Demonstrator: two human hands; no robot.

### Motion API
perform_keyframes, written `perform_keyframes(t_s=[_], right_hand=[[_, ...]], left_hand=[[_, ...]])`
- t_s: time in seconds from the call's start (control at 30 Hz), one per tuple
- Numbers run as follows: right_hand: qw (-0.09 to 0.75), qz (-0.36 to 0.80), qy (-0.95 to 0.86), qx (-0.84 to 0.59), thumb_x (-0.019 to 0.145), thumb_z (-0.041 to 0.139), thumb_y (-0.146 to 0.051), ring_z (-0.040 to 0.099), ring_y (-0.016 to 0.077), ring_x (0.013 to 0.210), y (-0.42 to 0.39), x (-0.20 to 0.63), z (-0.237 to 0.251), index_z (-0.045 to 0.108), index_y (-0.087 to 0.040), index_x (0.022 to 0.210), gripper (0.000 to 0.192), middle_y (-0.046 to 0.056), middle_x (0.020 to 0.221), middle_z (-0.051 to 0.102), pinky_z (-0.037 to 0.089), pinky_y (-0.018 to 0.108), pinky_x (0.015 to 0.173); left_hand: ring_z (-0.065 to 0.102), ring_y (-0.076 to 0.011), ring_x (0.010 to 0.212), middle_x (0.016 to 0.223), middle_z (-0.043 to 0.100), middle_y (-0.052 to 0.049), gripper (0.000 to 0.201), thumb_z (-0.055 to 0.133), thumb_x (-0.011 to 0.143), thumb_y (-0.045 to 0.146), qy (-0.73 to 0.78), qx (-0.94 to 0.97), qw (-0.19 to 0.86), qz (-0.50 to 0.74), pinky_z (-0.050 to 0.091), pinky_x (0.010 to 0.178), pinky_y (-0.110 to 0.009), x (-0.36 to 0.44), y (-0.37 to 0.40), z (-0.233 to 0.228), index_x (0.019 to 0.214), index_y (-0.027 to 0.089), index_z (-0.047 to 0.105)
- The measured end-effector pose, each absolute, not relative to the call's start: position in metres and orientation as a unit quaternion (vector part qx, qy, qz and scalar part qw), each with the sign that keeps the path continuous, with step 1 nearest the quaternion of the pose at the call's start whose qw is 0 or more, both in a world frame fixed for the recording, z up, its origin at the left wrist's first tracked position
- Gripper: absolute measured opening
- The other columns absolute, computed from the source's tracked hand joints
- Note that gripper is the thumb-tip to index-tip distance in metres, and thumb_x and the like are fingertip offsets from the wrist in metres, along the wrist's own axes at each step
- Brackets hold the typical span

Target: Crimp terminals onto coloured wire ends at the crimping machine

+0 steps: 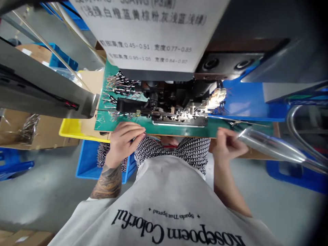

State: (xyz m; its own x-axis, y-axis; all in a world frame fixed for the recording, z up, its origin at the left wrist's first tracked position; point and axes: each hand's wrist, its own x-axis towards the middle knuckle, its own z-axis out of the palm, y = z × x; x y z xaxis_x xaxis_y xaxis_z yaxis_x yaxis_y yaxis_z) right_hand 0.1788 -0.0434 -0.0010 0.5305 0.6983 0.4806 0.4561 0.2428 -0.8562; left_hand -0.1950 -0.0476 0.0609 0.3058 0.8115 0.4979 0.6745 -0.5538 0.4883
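Green matting covers the desk [164, 130] under a black crimping press [174, 102], and that press is the landmark for everything else. A feed strip of terminals [164, 113] runs across its front, level with the die.

To do this step well, the thin wire should be kept straight and short between the fingertips, brought squarely to the die at the press's front, and the fingers kept on the near side of the tooling; judging by the small parts, a steady wrist resting on the desk edge would help.

Nearer than the press and to its left, the left hand [125, 140] sits at the desk's front edge with fingers curled and the tips drawn together, apparently pinching fine wires [147, 136] that poke toward the press; the strands are too thin to be sure. Nearer than the press and to its right, the right hand [227, 143] is loosely curled with thumb and forefinger close, beside a shiny metal tube [271, 147]; whether it holds anything I cannot tell.

Left of the press lies a scatter of cut wire leads [115, 90]; right of it sit white connector housings [217, 95] against a blue bin [246, 100].
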Motion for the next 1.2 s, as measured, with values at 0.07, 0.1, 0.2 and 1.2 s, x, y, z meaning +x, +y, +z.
perform_keyframes(t_s=[0.07, 0.1, 0.2, 1.2], right_hand=[[0.580, 0.159, -0.555, -0.575, 0.090, 0.076, -0.031, 0.063, 0.0147, 0.058, -0.052, 0.149, 0.005, 0.083, -0.022, 0.091, 0.012, 0.002, 0.069, 0.071, 0.051, 0.030, 0.056], [0.557, 0.206, -0.579, -0.559, 0.091, 0.076, -0.030, 0.061, 0.0137, 0.057, -0.056, 0.137, 0.009, 0.085, -0.023, 0.093, 0.011, 0.001, 0.067, 0.071, 0.049, 0.029, 0.055], [0.505, 0.381, -0.573, -0.522, 0.093, 0.076, -0.034, 0.061, 0.0138, 0.059, -0.063, 0.111, 0.023, 0.087, -0.026, 0.101, 0.016, 0.000, 0.068, 0.072, 0.051, 0.030, 0.057], [0.506, 0.514, -0.439, -0.536, 0.083, 0.082, -0.043, 0.054, 0.0132, 0.056, -0.023, 0.096, 0.046, 0.082, -0.026, 0.076, 0.018, -0.001, 0.061, 0.064, 0.044, 0.028, 0.051]], left_hand=[[0.078, -0.0223, 0.096, 0.104, 0.085, -0.004, 0.019, 0.079, 0.093, 0.012, 0.457, 0.791, 0.113, 0.391, 0.063, 0.090, -0.042, -0.173, -0.048, 0.065, 0.106, 0.025, 0.082], [0.078, -0.0215, 0.094, 0.102, 0.085, -0.004, 0.017, 0.079, 0.093, 0.012, 0.460, 0.775, 0.136, 0.411, 0.063, 0.088, -0.041, -0.162, -0.049, 0.065, 0.104, 0.025, 0.082], [0.078, -0.0186, 0.081, 0.095, 0.085, -0.003, 0.008, 0.083, 0.092, 0.020, 0.493, 0.683, 0.290, 0.455, 0.063, 0.072, -0.033, -0.130, -0.054, 0.062, 0.098, 0.026, 0.083], [0.075, -0.0183, 0.060, 0.077, 0.080, -0.005, 0.026, 0.091, 0.080, 0.041, 0.491, 0.408, 0.665, 0.388, 0.068, 0.053, -0.029, -0.066, -0.041, 0.047, 0.086, 0.017, 0.081]])
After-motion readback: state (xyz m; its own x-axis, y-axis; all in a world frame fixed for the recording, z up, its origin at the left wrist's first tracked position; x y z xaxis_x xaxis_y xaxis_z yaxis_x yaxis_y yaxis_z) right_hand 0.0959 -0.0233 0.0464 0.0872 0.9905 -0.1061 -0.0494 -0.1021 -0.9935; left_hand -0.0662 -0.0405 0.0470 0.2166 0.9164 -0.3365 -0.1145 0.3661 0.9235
